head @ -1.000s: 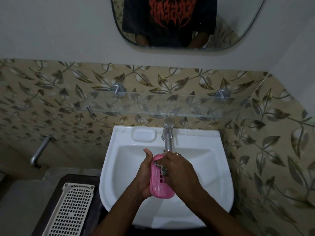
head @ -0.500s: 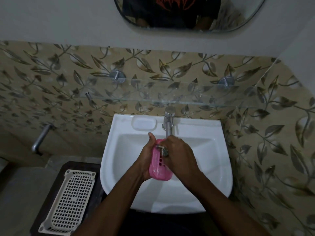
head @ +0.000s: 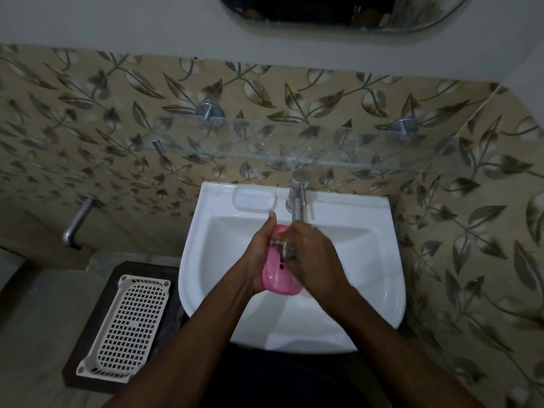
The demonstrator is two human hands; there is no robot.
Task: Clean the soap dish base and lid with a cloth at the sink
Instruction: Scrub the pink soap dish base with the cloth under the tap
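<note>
A pink soap dish part with slots is held over the white sink, just below the tap. My left hand grips it from the left side, thumb pointing up. My right hand presses a small grey cloth against the dish's upper face. I cannot tell whether this part is the base or the lid. No second pink part is in view.
A glass shelf on metal brackets juts out above the tap. A white moulded soap recess sits on the sink rim. A cream perforated tray lies on a dark stool left of the sink. A mirror hangs above.
The view has tilted downward, so the sink sits higher in frame. Both hands stay on the pink dish, with the cloth hand shifted slightly along its upper part.
</note>
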